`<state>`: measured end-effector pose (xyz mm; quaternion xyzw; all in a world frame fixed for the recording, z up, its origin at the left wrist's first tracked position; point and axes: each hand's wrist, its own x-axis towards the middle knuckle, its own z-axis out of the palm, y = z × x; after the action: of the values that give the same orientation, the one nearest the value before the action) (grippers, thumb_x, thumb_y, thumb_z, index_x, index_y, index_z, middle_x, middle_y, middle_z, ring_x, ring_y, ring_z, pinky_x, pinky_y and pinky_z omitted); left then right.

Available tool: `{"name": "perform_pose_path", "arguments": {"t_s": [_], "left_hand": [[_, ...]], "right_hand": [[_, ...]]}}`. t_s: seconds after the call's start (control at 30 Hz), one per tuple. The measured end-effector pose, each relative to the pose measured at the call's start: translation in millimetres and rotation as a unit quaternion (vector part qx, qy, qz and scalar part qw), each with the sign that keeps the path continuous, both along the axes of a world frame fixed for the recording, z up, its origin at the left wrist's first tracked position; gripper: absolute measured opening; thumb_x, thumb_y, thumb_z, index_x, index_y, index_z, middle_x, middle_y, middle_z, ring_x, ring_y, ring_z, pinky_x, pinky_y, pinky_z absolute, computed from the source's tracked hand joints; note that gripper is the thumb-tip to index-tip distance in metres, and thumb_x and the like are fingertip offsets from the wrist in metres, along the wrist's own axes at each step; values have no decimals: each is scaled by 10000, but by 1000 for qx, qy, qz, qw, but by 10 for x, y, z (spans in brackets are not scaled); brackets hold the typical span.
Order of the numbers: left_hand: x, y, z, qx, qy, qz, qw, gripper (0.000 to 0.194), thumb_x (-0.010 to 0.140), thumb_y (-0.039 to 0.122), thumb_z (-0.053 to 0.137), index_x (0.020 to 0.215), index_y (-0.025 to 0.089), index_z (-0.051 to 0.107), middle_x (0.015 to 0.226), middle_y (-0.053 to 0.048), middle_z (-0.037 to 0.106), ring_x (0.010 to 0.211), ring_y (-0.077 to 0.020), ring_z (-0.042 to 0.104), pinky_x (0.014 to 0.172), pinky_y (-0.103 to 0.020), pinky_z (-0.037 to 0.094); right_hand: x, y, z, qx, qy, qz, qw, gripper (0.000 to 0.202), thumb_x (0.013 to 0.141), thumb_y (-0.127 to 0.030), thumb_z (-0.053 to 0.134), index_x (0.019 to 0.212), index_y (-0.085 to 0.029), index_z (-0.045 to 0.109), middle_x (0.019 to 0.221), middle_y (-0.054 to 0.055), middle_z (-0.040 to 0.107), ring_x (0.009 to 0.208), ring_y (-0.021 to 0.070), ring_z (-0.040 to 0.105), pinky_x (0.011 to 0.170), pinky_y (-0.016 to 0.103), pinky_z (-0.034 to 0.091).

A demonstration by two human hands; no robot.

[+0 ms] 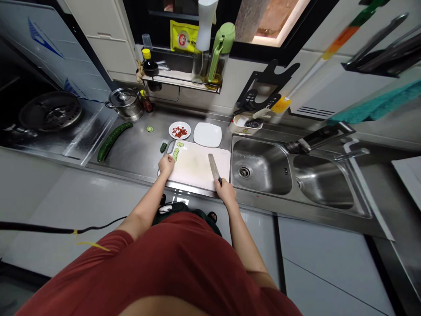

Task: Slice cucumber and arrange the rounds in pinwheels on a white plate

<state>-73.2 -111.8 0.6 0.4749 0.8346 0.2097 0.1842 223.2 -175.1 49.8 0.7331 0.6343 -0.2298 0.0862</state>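
Note:
My right hand grips the black handle of a kitchen knife. Its blade lies over the right part of a pale cutting board, pointing away from me. At the board's left edge, my left hand is closed with curled fingers, beside a row of cucumber slices; what it pinches, if anything, is hidden. More round slices lie near the board's far left corner. A short dark cucumber end rests on the steel counter just left of the board's handle.
Behind the board stand a white plate of chopped red pieces and a square white plate. A whole cucumber and a lidded pot are leftward. The double sink adjoins the right side. Bottles fill a wall shelf.

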Motion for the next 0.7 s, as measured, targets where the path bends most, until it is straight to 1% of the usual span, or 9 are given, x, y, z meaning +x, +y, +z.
{"name": "perform_pose_path", "arguments": {"t_s": [0.17, 0.3, 0.43, 0.57, 0.7], "left_hand": [[3, 2, 8, 23, 3, -4, 1000, 199, 812, 249, 505, 983, 223, 605, 950, -40, 677, 914, -169, 606, 789, -246, 406], [48, 88, 24, 52, 18, -15, 998, 205, 826, 284, 508, 995, 233, 610, 991, -46, 659, 956, -184, 586, 836, -272, 404], [136, 274, 86, 42, 39, -27, 998, 221, 839, 303, 509, 1013, 247, 634, 1067, -81, 632, 1046, -237, 548, 904, -339, 382], [216, 522, 163, 18, 50, -51, 997, 280, 835, 311, 527, 1083, 226, 626, 1131, -126, 598, 1114, -291, 503, 948, -403, 351], [248, 741, 186, -2, 73, -61, 996, 284, 841, 319, 513, 1081, 208, 616, 1152, -141, 586, 1140, -306, 483, 959, -437, 327]], "right_hand": [[-25, -5, 38, -8, -5, 4, 1000, 517, 974, -517, 242, 1190, -166, 555, 1063, 145, 652, 1028, 250, 609, 826, 320, 422], [-45, 2, 48, -8, -7, 4, 1000, 506, 977, -503, 246, 1186, -163, 556, 1064, 139, 655, 1020, 247, 614, 820, 312, 428], [-75, 14, 29, -10, -10, -4, 1000, 494, 979, -488, 248, 1187, -158, 551, 1062, 141, 656, 1017, 250, 618, 819, 315, 433], [-103, 24, -1, -10, -15, -10, 1000, 481, 984, -467, 240, 1187, -161, 549, 1061, 147, 656, 1028, 243, 613, 834, 328, 431], [-102, 34, -34, -7, -21, -10, 1000, 471, 980, -467, 247, 1161, -166, 560, 1037, 135, 664, 1007, 249, 622, 823, 335, 439]]}}
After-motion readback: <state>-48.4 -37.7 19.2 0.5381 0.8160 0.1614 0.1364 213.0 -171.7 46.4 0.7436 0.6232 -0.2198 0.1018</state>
